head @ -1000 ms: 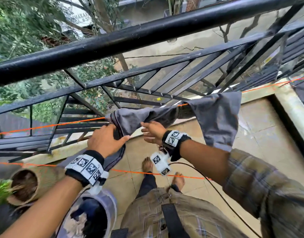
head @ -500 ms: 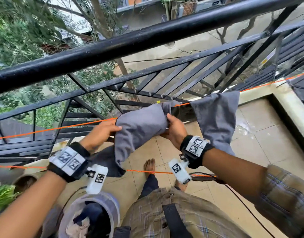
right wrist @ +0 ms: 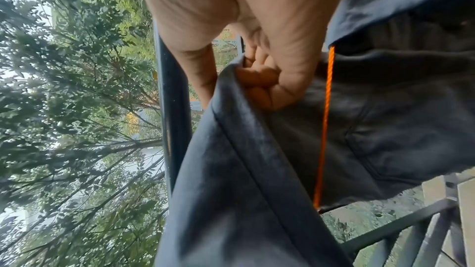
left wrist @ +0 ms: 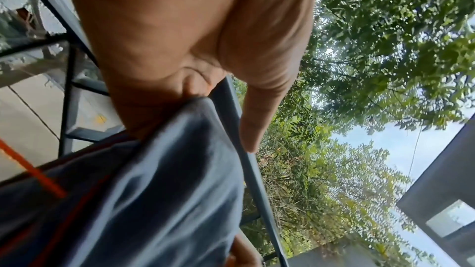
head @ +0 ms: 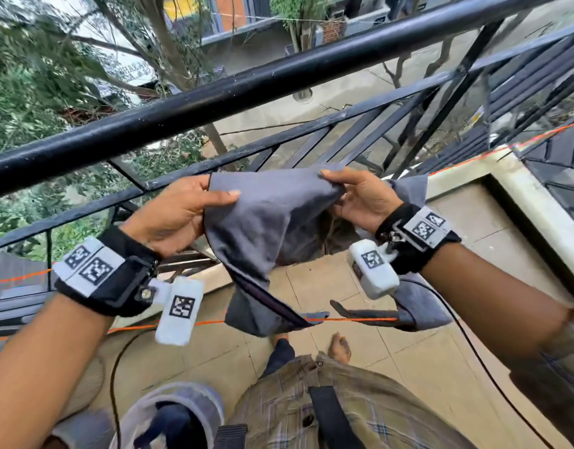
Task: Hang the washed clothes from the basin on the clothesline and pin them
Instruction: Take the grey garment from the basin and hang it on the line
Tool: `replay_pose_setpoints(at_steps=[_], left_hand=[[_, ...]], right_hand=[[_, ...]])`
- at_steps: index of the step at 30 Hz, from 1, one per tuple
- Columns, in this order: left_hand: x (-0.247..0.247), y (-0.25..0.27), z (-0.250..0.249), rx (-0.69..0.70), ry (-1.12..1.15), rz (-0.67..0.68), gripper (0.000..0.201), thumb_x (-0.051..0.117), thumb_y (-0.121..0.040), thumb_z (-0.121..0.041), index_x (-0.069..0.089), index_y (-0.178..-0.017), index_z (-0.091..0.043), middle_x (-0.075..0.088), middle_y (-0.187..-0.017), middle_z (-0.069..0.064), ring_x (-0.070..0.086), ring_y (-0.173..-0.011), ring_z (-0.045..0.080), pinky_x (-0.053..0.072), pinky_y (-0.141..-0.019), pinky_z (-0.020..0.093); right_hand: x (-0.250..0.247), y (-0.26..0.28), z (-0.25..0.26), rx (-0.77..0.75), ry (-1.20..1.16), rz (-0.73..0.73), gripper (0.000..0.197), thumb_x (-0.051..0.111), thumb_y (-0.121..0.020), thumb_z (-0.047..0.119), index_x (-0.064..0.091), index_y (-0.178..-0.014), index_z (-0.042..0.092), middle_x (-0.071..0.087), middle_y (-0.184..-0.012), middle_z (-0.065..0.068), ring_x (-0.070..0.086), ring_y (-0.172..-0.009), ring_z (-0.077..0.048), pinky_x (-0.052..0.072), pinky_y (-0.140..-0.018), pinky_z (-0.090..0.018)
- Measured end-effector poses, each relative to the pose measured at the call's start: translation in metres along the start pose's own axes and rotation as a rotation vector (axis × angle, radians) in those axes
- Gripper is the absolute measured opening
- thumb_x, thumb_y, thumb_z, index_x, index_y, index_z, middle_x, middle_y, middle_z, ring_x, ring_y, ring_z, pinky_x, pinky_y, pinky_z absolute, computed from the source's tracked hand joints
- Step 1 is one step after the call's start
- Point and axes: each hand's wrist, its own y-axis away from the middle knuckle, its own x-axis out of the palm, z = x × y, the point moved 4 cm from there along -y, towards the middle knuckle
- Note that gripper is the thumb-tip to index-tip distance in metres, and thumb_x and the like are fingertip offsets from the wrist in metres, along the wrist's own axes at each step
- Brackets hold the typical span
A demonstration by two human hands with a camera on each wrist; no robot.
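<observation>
Between both hands' pinching fingers (head: 225, 195), a creased grey garment (head: 272, 222) sags over the orange line (head: 353, 319).

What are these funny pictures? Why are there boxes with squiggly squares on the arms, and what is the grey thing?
These are three pictures of one moment, taken by cameras that a person wears. The big one comes from a camera on the head, looking down at both arms. The little white boxes at the wrists are cameras too, and the other two pictures come from them, so you see fingers very close up.

The grey thing is a wet grey cloth from the washing. The left hand holds one side of it and the right hand pinches the other side, stretching it out. The orange clothesline runs across below, and more grey cloth hangs over it. Behind is a black railing with trees beyond. At the bottom, by the bare feet, stands the basin with more clothes.
</observation>
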Motion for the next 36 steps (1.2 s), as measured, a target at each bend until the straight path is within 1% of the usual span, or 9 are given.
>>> replay_pose_setpoints(at_steps=[3, 6, 10, 13, 19, 23, 28, 34, 36], left_hand=[[0.011, -0.003, -0.009, -0.023, 0.003, 0.098, 0.070, 0.092, -0.055, -0.014, 0.067, -0.120, -0.003, 0.070, -0.118, 0.016, 0.069, -0.104, 0.024, 0.058, -0.083, 0.031], [0.027, -0.005, -0.013, -0.029, -0.014, 0.106, 0.055, 0.071, -0.074, 0.008, 0.059, -0.127, -0.001, 0.066, -0.126, 0.018, 0.065, -0.112, 0.028, 0.057, -0.091, 0.036], [0.031, -0.008, -0.019, -0.001, 0.021, 0.072, 0.049, 0.060, -0.072, 0.010, 0.062, -0.120, 0.002, 0.073, -0.106, 0.013, 0.071, -0.093, 0.021, 0.059, -0.077, 0.029], [0.027, -0.011, -0.022, -0.013, 0.020, 0.024, 0.033, 0.051, -0.076, 0.011, 0.072, -0.099, -0.001, 0.075, -0.087, 0.008, 0.072, -0.078, 0.017, 0.059, -0.070, 0.026], [-0.005, -0.017, -0.012, -0.118, 0.096, -0.093, 0.039, 0.041, -0.084, 0.012, 0.065, -0.112, 0.002, 0.074, -0.104, 0.010, 0.071, -0.095, 0.021, 0.058, -0.088, 0.032], [-0.025, -0.019, 0.015, -0.161, 0.146, -0.240, 0.028, 0.049, -0.089, 0.001, 0.068, -0.108, -0.004, 0.071, -0.101, 0.010, 0.070, -0.084, 0.020, 0.059, -0.080, 0.032], [-0.010, -0.002, 0.058, -0.220, -0.092, -0.268, 0.019, 0.070, -0.081, -0.044, 0.062, -0.092, -0.031, 0.068, -0.088, -0.005, 0.059, -0.078, 0.015, 0.046, -0.080, 0.037], [0.009, 0.024, 0.094, -0.288, -0.101, -0.323, 0.060, 0.079, -0.066, -0.047, 0.055, -0.118, -0.031, 0.071, -0.105, -0.004, 0.069, -0.091, 0.017, 0.055, -0.077, 0.037], [0.017, 0.029, 0.106, -0.364, -0.107, -0.275, 0.042, 0.078, -0.076, -0.044, 0.061, -0.109, -0.025, 0.069, -0.096, 0.000, 0.069, -0.083, 0.014, 0.053, -0.079, 0.034]], right_hand=[[-0.007, 0.000, -0.016, -0.029, -0.093, 0.016, 0.044, 0.071, -0.076, 0.006, 0.060, -0.114, 0.024, 0.063, -0.096, -0.002, 0.060, -0.078, -0.014, 0.049, -0.071, -0.027], [-0.005, 0.007, -0.045, 0.047, -0.105, -0.001, 0.035, 0.074, -0.078, 0.020, 0.059, -0.110, 0.022, 0.062, -0.088, -0.002, 0.057, -0.078, -0.018, 0.049, -0.079, -0.032], [0.014, 0.013, -0.085, 0.164, -0.125, 0.116, 0.043, 0.082, -0.066, 0.044, 0.064, -0.098, 0.023, 0.065, -0.098, -0.004, 0.059, -0.106, -0.026, 0.039, -0.095, -0.043], [0.030, 0.018, -0.093, 0.139, -0.076, 0.248, 0.054, 0.082, -0.067, 0.044, 0.062, -0.113, 0.024, 0.064, -0.116, -0.005, 0.056, -0.114, -0.023, 0.037, -0.097, -0.041], [0.039, 0.025, -0.058, -0.189, 0.175, 0.217, 0.028, 0.072, -0.077, 0.006, 0.064, -0.103, 0.007, 0.070, -0.079, -0.002, 0.066, -0.071, -0.018, 0.057, -0.070, -0.033], [0.035, 0.027, -0.033, -0.280, 0.152, 0.206, 0.014, 0.061, -0.091, 0.012, 0.066, -0.102, 0.006, 0.068, -0.094, -0.009, 0.061, -0.090, -0.025, 0.053, -0.079, -0.036], [0.043, 0.028, -0.039, -0.219, 0.207, 0.216, 0.017, 0.047, -0.103, 0.018, 0.059, -0.112, 0.026, 0.067, -0.109, 0.001, 0.065, -0.100, -0.021, 0.058, -0.071, -0.039], [0.050, 0.031, -0.040, -0.321, 0.279, 0.330, 0.038, 0.053, -0.096, -0.004, 0.043, -0.129, 0.011, 0.059, -0.123, -0.008, 0.057, -0.115, -0.017, 0.053, -0.091, -0.030], [0.049, 0.028, -0.040, -0.333, 0.323, 0.328, 0.044, 0.059, -0.094, -0.001, 0.040, -0.133, 0.008, 0.057, -0.127, -0.012, 0.055, -0.121, -0.022, 0.050, -0.099, -0.038]])
